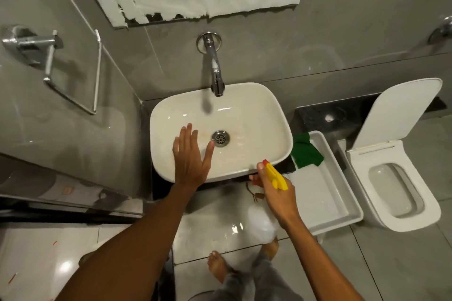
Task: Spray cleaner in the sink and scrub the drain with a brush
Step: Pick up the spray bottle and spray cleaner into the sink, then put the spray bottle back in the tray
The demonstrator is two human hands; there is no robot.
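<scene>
A white rectangular sink point(264, 115) sits on a dark counter, with a round metal drain point(220, 138) at its middle. Brownish stains spread beside the drain. My left hand point(190, 159) hovers flat over the sink's near left part, fingers spread, holding nothing. My right hand point(275, 189) is closed around a clear spray bottle point(261, 223) with a yellow and red trigger head point(275, 175), held just outside the sink's front right rim, nozzle towards the basin. No brush is in view.
A chrome wall tap point(213, 66) reaches over the sink's back. A green cloth point(305, 153) lies on the rim of a white tray point(342, 220) to the right. Beyond it stands a toilet point(391, 178) with its lid up. A towel ring point(49, 61) hangs at left.
</scene>
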